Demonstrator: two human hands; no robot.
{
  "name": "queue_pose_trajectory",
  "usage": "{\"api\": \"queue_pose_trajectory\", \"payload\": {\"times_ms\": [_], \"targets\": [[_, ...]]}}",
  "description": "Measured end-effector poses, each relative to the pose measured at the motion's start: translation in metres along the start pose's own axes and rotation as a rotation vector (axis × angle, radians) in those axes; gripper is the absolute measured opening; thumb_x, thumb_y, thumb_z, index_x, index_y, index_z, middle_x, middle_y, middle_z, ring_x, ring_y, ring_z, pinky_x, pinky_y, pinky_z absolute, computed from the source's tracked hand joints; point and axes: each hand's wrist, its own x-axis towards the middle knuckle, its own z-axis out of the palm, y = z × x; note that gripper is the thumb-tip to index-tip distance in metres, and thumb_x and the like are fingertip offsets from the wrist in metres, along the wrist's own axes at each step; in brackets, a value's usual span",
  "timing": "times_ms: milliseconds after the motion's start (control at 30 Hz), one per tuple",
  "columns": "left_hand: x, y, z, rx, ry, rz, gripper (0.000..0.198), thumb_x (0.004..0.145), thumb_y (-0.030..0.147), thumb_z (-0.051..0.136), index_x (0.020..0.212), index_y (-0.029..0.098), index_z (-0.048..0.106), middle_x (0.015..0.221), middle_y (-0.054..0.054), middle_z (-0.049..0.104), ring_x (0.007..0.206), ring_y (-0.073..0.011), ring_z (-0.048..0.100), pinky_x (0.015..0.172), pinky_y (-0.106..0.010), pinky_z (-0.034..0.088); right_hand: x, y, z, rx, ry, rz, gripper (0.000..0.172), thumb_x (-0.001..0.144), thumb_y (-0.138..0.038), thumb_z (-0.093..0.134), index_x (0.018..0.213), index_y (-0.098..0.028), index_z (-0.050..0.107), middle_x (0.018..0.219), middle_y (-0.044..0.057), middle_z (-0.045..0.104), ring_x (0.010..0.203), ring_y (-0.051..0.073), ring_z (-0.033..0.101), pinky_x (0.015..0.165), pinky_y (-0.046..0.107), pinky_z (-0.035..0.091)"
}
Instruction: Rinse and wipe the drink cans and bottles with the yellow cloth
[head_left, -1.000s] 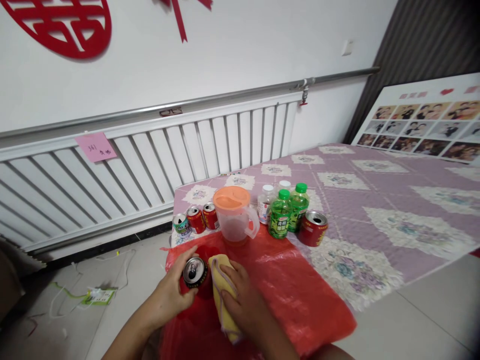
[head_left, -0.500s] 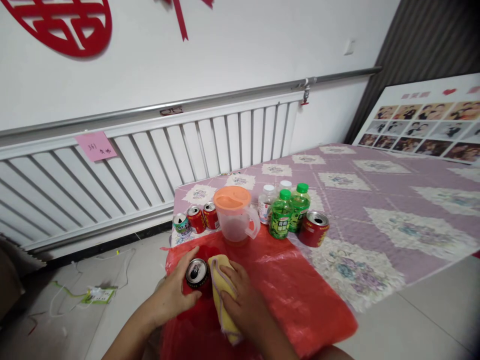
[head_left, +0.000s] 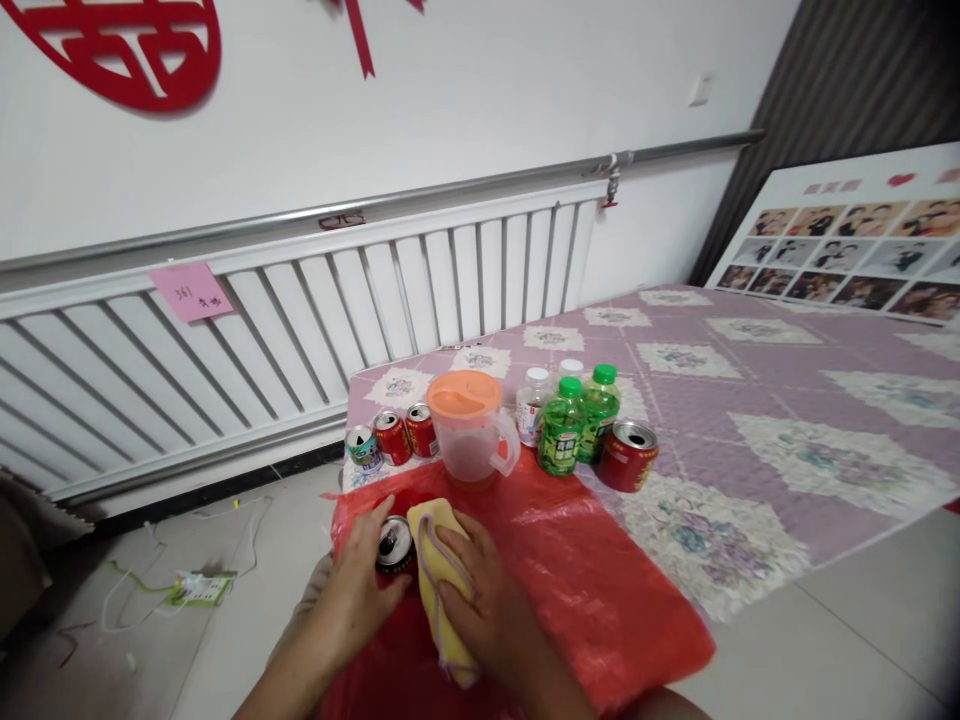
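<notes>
My left hand (head_left: 358,590) is wrapped round an opened red drink can (head_left: 394,543) standing on a red plastic sheet (head_left: 592,590). My right hand (head_left: 484,598) grips a yellow cloth (head_left: 433,560) and presses it against the right side of the can. Both hands are at the near left corner of the bed. Just beyond them stands a clear jug with an orange lid (head_left: 467,428).
Three small cans (head_left: 391,438) stand left of the jug. Right of it are green bottles (head_left: 576,428), white-capped bottles (head_left: 534,402) and a tilted red can (head_left: 628,456). The purple quilted bedspread (head_left: 750,420) stretches right. A white radiator (head_left: 300,320) lines the wall; litter lies on the floor.
The can has been lowered and turned more upright onto the red sheet. My left hand shifted right over it, and the cloth slid up along the can's side.
</notes>
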Motion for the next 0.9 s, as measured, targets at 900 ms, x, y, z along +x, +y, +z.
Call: {"api": "queue_pose_trajectory", "payload": {"times_ms": [900], "targets": [[0.004, 0.018, -0.028, -0.141, -0.079, -0.069, 0.085, 0.068, 0.01, 0.063, 0.144, 0.028, 0.032, 0.147, -0.01, 0.043, 0.137, -0.0281, 0.041, 0.116, -0.05, 0.029, 0.001, -0.001, 0.0, -0.054, 0.041, 0.032, 0.053, 0.081, -0.014, 0.05, 0.134, -0.023, 0.051, 0.147, 0.012, 0.041, 0.133, 0.026, 0.045, 0.109, 0.043, 0.042]]}}
